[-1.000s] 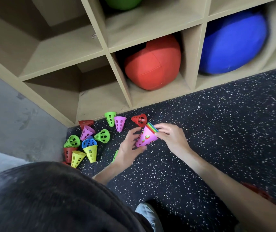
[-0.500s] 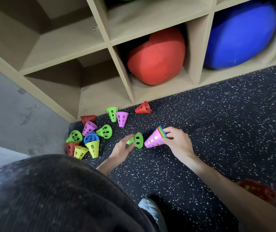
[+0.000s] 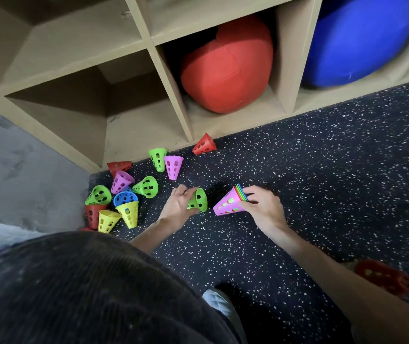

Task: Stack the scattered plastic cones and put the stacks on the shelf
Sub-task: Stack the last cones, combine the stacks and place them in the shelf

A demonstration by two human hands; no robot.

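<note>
The stack of cones (image 3: 229, 204), pink on the outside with green, red and blue rims showing at its wide end, lies tilted low over the dark speckled floor (image 3: 322, 170). Its long axis runs from lower left to upper right: the narrow tip points down and left toward the person, the wide mouth up and right. The right hand (image 3: 263, 207) pinches that wide end, fingers curled round the nested rims.

Just to its left, a single green cone (image 3: 198, 200) is gripped by the left hand (image 3: 178, 203), fingers curled round its narrow end, its wide mouth facing right toward the stack's tip; the two are near but apart.

Farther left, loose cones lie scattered: a pink cone (image 3: 173, 166) and a green one (image 3: 158, 158) standing mouth up side by side, a red cone (image 3: 204, 145) on its side against the foot of the shelf (image 3: 168, 78), and a cluster of green, pink, blue, yellow and red ones near the shelf's corner. A blurred red cone (image 3: 384, 276) lies beyond the right forearm.

The shelf's lower compartments hold a red ball (image 3: 225, 68) and a blue ball (image 3: 362, 40).
</note>
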